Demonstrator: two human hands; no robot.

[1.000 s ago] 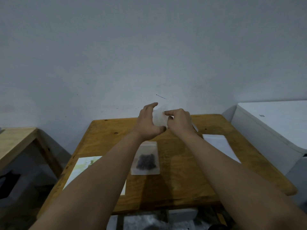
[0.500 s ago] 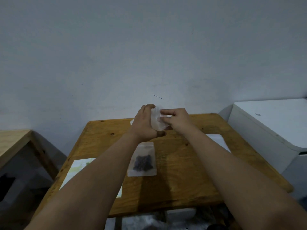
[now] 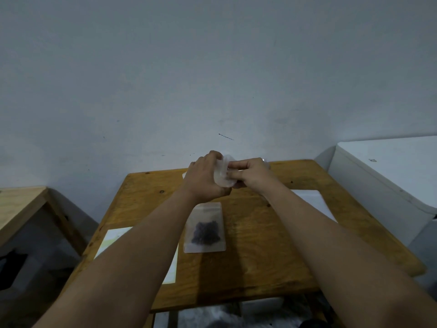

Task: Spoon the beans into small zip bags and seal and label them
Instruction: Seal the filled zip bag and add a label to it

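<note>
Head view, looking down past both forearms. The two hands meet above the far edge of the wooden table [image 3: 260,245]. Between them is a clear zip bag [image 3: 222,177], held up off the tabletop. The left hand [image 3: 203,178] has its fingers curled round the bag's left side. The right hand [image 3: 253,175] pinches the bag's right edge between thumb and fingertips. From here I can't tell whether anything is inside it.

A filled zip bag [image 3: 205,229] lies flat near the middle of the table, just below the hands, its long side running toward the near edge. A dark heap of beans [image 3: 206,233] sits in its lower half.

A white sheet [image 3: 113,240] with a faint yellow-green print lies by the table's left edge, partly under the left forearm. A plain white sheet [image 3: 312,202] lies by the right edge. Off the right side stands a white cabinet [image 3: 390,176], and off the left is a second wooden table [image 3: 19,204].
</note>
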